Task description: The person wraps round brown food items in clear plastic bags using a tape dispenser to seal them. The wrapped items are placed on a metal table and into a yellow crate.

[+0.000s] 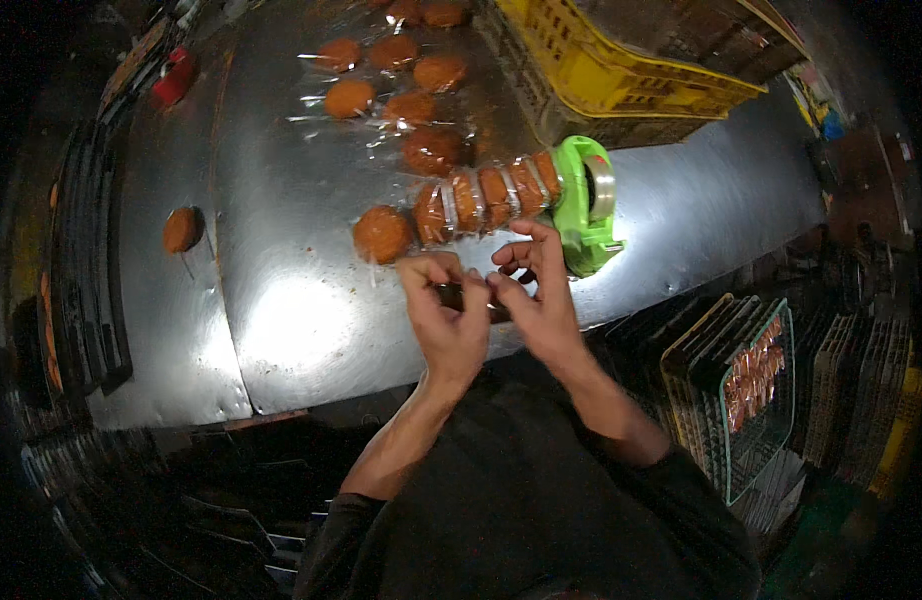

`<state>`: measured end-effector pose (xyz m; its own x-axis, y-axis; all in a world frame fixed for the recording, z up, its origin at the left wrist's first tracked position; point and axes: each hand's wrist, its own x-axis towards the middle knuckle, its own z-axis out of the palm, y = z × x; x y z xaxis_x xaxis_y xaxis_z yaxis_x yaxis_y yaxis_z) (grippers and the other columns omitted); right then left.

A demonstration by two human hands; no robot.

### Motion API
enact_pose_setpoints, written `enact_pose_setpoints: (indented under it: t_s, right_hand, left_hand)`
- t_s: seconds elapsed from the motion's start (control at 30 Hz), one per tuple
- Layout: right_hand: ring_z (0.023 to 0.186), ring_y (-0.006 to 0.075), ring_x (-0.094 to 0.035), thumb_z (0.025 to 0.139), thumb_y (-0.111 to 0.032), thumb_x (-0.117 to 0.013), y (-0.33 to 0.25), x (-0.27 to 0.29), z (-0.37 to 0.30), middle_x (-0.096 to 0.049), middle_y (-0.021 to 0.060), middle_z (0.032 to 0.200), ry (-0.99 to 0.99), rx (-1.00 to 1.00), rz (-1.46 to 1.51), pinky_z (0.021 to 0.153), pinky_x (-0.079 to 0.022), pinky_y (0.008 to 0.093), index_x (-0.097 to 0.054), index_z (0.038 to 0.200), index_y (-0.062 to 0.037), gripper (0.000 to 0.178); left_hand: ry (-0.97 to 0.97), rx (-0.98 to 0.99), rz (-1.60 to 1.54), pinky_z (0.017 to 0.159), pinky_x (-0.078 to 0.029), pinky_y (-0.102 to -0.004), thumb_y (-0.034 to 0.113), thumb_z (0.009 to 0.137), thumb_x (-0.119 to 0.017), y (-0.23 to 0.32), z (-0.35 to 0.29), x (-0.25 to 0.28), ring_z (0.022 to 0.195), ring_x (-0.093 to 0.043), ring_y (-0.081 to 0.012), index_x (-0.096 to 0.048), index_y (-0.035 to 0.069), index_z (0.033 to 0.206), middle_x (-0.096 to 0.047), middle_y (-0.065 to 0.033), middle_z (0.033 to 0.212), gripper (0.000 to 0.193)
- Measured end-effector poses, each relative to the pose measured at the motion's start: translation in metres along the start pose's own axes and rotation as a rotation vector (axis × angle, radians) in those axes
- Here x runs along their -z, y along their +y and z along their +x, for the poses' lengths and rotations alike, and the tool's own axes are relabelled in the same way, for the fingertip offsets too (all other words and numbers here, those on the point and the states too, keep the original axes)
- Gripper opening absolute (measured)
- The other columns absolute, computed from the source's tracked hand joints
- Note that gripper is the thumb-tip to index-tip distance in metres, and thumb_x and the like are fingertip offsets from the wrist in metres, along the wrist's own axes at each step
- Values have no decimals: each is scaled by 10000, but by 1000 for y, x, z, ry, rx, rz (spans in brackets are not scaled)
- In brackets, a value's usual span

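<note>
Above the near edge of the metal table, my left hand [446, 320] and my right hand [541, 300] meet with their thumbs and fingertips pinched close together. Something small and dark brown shows between them, mostly covered by the fingers, and I cannot make out what it is. Just beyond my hands a row of round orange-brown cakes [496, 195] in clear film stands on edge, side by side. At the row's right end stands a green tape dispenser [579, 190] holding a roll of clear tape. One round cake [383, 234] lies flat at the row's left end.
Several more film-wrapped cakes [409, 108] lie flat toward the back of the table [291, 190]. One cake [183, 230] sits alone at left, near a red object [174, 80]. A yellow crate [631, 85] stands at the back right. Upright racks [756, 380] are below the table at right.
</note>
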<state>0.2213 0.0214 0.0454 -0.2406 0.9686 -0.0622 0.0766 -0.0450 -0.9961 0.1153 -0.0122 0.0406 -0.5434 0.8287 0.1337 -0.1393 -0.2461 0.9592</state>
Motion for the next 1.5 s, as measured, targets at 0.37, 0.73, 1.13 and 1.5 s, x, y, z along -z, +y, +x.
enact_pose_setpoints:
  t_s: [0.37, 0.73, 1.13, 1.5]
  right_hand:
    - [1177, 264, -498, 884, -32, -535, 33, -43, -9, -417, 189, 1357, -578, -24, -59, 973, -419, 349, -557, 1019, -4, 139]
    - [1134, 358, -540, 871, -153, -630, 24, -75, 7, -396, 188, 1403, -690, 352, -625, 952, -458, 417, -594, 1075, 36, 280]
    - [1130, 358, -520, 870, -212, -640, -10, -19, -1, -543, 190, 1229, -847, 435, -638, 985, -415, 436, -547, 1167, 54, 410]
    - [1126, 363, -532, 860, -318, -659, -4, 69, 16, -567, 188, 1158, -819, 470, -474, 963, -428, 453, -529, 1192, -26, 461]
  left_hand:
    - [245, 469, -418, 1033, -429, -415, 87, 869, -652, 61, -18, 129, 1189, -551, -295, -392, -52, 1339, -550, -272, 1269, 554]
    - [416, 66, 215, 873, -517, -313, 22, 850, -641, 12, 90, 196, 1028, -637, -250, -500, -70, 1184, -659, -241, 1079, 374]
    - [339, 49, 280, 870, -489, -311, 107, 848, -696, -13, 121, 134, 929, -643, -220, -486, -63, 1195, -676, -174, 1025, 439]
    - [-279, 331, 1146, 1149, -17, -561, 713, 889, -360, -48, 90, 75, 1463, -22, -364, -246, 102, 1508, -109, -184, 1579, 877]
